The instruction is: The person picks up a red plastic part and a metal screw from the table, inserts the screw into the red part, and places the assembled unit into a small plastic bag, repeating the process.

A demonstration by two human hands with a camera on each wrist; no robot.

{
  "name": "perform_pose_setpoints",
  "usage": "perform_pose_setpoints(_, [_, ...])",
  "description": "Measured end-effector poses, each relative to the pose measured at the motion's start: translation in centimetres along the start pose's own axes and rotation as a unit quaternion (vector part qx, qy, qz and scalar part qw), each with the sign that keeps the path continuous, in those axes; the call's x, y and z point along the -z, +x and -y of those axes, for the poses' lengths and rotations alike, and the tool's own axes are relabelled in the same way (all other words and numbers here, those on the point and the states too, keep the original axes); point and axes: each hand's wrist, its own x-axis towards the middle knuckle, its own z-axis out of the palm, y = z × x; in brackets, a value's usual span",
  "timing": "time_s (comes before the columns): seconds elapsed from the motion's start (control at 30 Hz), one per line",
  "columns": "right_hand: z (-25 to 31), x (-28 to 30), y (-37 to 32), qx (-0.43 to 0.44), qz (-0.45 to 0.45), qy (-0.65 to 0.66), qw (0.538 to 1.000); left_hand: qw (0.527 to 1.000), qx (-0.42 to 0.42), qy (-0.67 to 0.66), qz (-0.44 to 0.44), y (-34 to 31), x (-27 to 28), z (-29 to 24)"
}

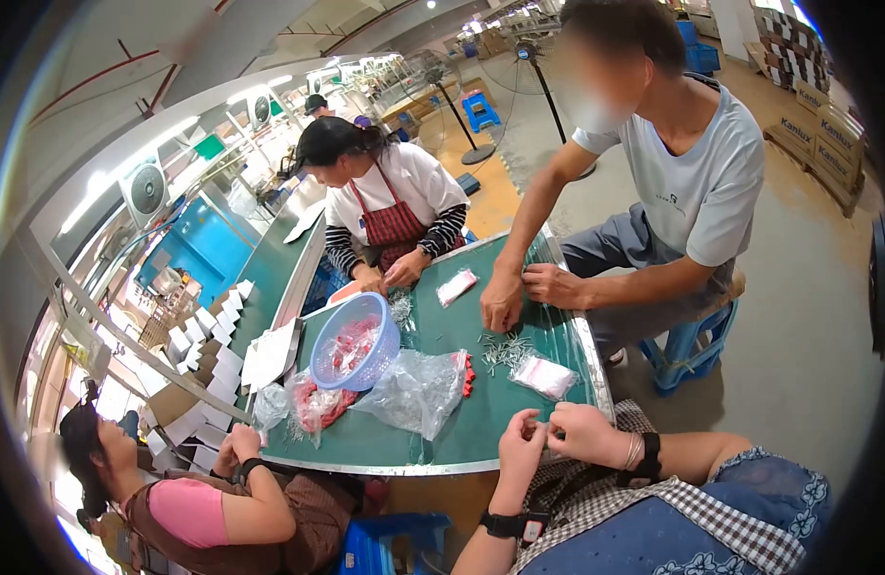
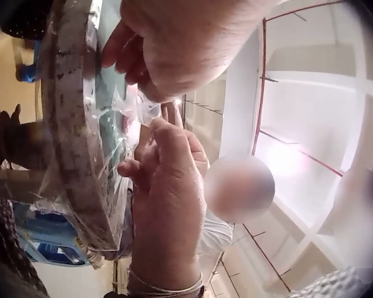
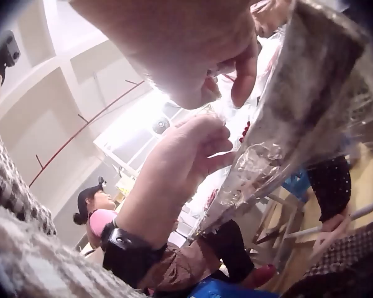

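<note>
Near the table's front right corner, my left hand [image 1: 522,447] and right hand [image 1: 584,437] face each other with fingers bent inward. Between them, a small clear plastic bag [image 2: 147,112] shows in the left wrist view. Thumb and fingertips of the right hand [image 2: 168,180] pinch its edge, while the left hand [image 2: 193,53] holds it from the other side, its fingertips partly hidden. Just beyond the hands lie a stack of small clear bags [image 1: 545,378] and a loose pile of thin metal pieces [image 1: 506,353], perhaps screws, on the green table [image 1: 462,436].
A blue plastic basket [image 1: 373,362] holds red and clear packets. Beside it lies a large clear bag [image 1: 414,398], with red pieces [image 1: 468,376] at its edge. Three people work round the table; one person's hand [image 1: 502,299] is above the metal pile.
</note>
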Motion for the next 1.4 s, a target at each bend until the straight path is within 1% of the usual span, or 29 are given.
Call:
perform_pose_setpoints(0.03, [0.1, 0.1, 0.0, 0.004, 0.002, 0.0, 1.0, 1.0, -0.002, -0.001, -0.004, 0.0, 0.1, -0.1])
perform_pose_setpoints(0.1, [0.4, 0.5, 0.0, 0.027, -0.001, -0.011, 1.0, 0.981, -0.026, 0.19, 0.018, 0.1, 0.3, -0.5])
perform_pose_setpoints(0.13, [0.3, 0.4, 0.0, 0.028, 0.001, -0.01, 1.0, 0.981, -0.025, 0.19, 0.016, 0.1, 0.4, 0.0])
perform_pose_setpoints(0.17, [0.2, 0.5, -0.1, 0.031, -0.001, -0.018, 0.999, 0.948, -0.12, 0.293, -0.026, 0.3, 0.5, 0.9])
perform_pose_setpoints(0.2, [0.0, 0.6, -0.2, 0.034, -0.002, -0.026, 0.999, 0.894, -0.212, 0.389, -0.068, 0.3, 0.4, 1.0])
perform_pose_setpoints(0.23, [-0.1, 0.8, -0.1, 0.035, -0.001, -0.026, 0.999, 0.894, -0.211, 0.388, -0.069, 0.2, 0.4, 1.0])
perform_pose_setpoints(0.27, [0.0, 1.1, -0.1, 0.037, 0.001, -0.008, 0.999, 0.941, -0.143, 0.304, -0.052, 0.1, 0.6, 1.0])
perform_pose_setpoints(0.3, [0.1, 1.2, -0.3, 0.038, 0.007, 0.011, 0.999, 0.974, -0.069, 0.214, -0.035, -0.3, 0.8, 0.8])
perform_pose_setpoints(0.33, [0.4, 1.6, -0.4, 0.038, 0.016, 0.013, 0.999, 0.975, -0.062, 0.211, -0.039, -0.5, 0.9, 0.8])
perform_pose_setpoints(0.4, [1.1, 2.2, -0.2, 0.065, 0.029, -0.002, 0.997, 0.995, -0.015, 0.097, -0.023, -0.3, 1.0, 0.6])
perform_pose_setpoints(0.43, [0.9, 1.9, -0.4, 0.067, 0.039, -0.002, 0.997, 0.995, -0.009, 0.092, -0.03, -0.4, 0.8, 0.4])
perform_pose_setpoints(0.53, [-0.1, 0.6, -0.5, 0.087, 0.071, 0.006, 0.994, 0.999, -0.043, -0.031, -0.003, -0.8, -0.2, 0.1])
perform_pose_setpoints(0.6, [-0.6, 0.2, -0.4, 0.061, 0.07, 0.013, 0.996, 0.999, -0.037, -0.028, -0.009, -1.4, -0.4, -1.0])
perform_pose_setpoints(0.63, [-0.5, 0.2, -0.5, 0.062, 0.078, 0.012, 0.995, 0.999, -0.035, -0.02, -0.009, -1.6, -0.4, -1.6])
perform_pose_setpoints(0.7, [0.0, 0.5, -0.5, 0.011, 0.049, 0.027, 0.998, 0.999, -0.034, -0.027, -0.019, -1.6, -0.1, -1.4])
perform_pose_setpoints(0.73, [1.0, 1.0, -0.3, -0.058, 0.075, 0.068, 0.993, 0.999, -0.036, -0.031, -0.023, -1.6, 0.0, -1.4])
perform_pose_setpoints(0.77, [1.0, 0.9, -0.3, -0.058, 0.081, 0.067, 0.993, 0.999, -0.033, -0.034, -0.027, -1.6, 0.0, -1.5])
perform_pose_setpoints(0.83, [0.9, 0.6, -0.3, -0.028, 0.057, 0.051, 0.997, 0.998, -0.027, -0.044, -0.027, -1.8, 0.2, -1.7])
perform_pose_setpoints(0.97, [0.9, 0.0, -0.2, -0.021, 0.067, 0.036, 0.997, 0.998, -0.036, -0.03, -0.036, -1.9, 0.3, -1.2])
perform_pose_setpoints(1.03, [-0.1, -1.1, -0.4, 0.036, 0.033, 0.019, 0.999, 0.997, -0.024, -0.064, -0.022, -2.0, 0.5, -0.7])
perform_pose_setpoints(1.13, [0.3, -1.2, 0.0, 0.047, 0.022, 0.019, 0.998, 0.998, -0.019, -0.058, -0.035, -2.2, 0.8, -1.0])
perform_pose_setpoints(1.17, [0.6, -1.1, 0.1, 0.046, 0.025, 0.02, 0.998, 0.997, -0.016, -0.059, -0.036, -2.3, 1.0, -1.2])
perform_pose_setpoints(1.23, [1.1, -0.8, 0.2, 0.001, 0.059, 0.05, 0.997, 0.998, -0.028, -0.05, -0.041, -2.4, 1.2, -1.6])
perform_pose_setpoints(1.37, [1.2, -1.0, 0.3, -0.005, 0.057, 0.051, 0.997, 0.998, -0.028, -0.049, -0.038, -2.2, 1.3, -0.9])
perform_pose_setpoints(1.4, [1.3, -1.0, 0.3, -0.016, 0.067, 0.058, 0.996, 0.998, -0.01, -0.06, -0.031, -2.2, 1.4, -0.8])
